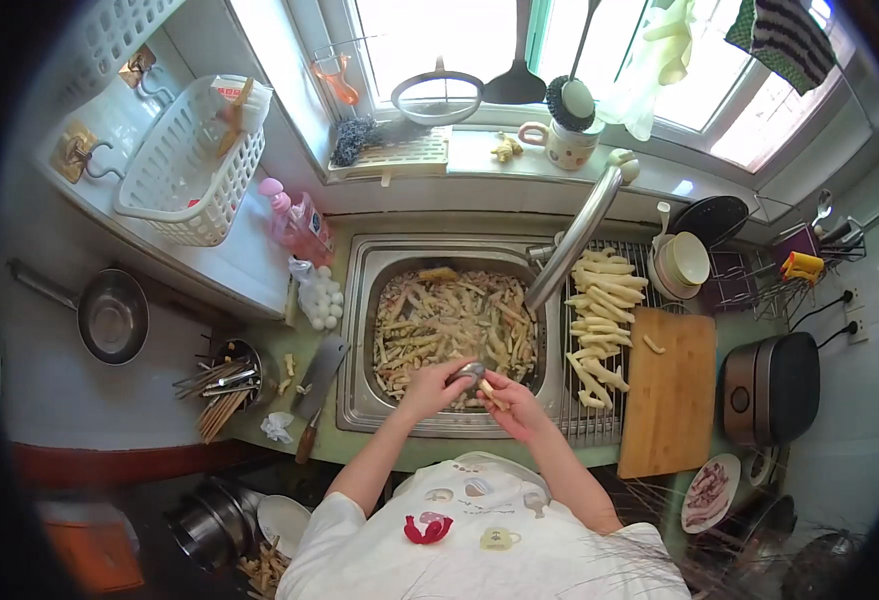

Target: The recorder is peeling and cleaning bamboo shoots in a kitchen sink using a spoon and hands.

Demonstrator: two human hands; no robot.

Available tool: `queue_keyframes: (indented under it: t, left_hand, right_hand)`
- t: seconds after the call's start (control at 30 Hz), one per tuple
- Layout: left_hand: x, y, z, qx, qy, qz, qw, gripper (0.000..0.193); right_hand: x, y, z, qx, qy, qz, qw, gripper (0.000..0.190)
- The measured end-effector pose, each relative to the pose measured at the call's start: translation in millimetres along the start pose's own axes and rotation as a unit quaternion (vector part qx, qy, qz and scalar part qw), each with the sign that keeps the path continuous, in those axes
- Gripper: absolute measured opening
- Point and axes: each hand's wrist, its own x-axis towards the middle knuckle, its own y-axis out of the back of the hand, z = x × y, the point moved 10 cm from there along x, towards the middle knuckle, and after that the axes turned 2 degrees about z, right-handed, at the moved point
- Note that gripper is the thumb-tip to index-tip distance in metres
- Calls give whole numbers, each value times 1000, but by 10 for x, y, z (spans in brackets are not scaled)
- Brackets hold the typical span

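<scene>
My left hand point(433, 388) grips a shiny rounded metal tool point(472, 371), which looks like a spoon bowl; its handle is hidden by the fingers. Close beside it, my right hand point(516, 409) pinches a pale finger-shaped root piece point(493, 395), partly covered by the fingers. Both hands are over the near edge of a stainless steel sink point(357, 337). Many brownish finger-shaped roots point(439, 322) and bits of peel fill the basin. On the wire rack point(571, 431) to the right lie several peeled, cream-coloured roots point(604, 300).
The steel faucet point(571, 240) slants over the basin's right side. A wooden cutting board point(668, 397) overlaps the rack, with one small root piece on it. Left of the sink lies a cleaver point(322, 379), near a chopstick holder point(233, 375) and a pink pump bottle point(301, 225).
</scene>
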Motion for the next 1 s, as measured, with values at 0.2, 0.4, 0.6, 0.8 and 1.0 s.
queue_keyframes:
  t: [0.2, 0.4, 0.6, 0.8, 1.0]
  left_hand:
    - [15, 46, 59, 87, -42, 9, 995, 37]
    - [-17, -79, 250, 94, -134, 13, 986, 35]
    - [0, 66, 241, 149, -114, 74, 980, 33]
    - [33, 76, 93, 127, -87, 58, 986, 35]
    - [-37, -18, 212, 145, -115, 79, 980, 34]
  right_hand:
    - [-87, -38, -25, 24, -1, -18, 1000, 41]
    - [-76, -38, 26, 52, -17, -43, 998, 44]
    - [-101, -7, 2, -31, 33, 18, 999, 50]
    - [-113, -43, 1, -82, 10, 1, 997, 54]
    - [-103, 71, -1, -75, 2, 59, 995, 52]
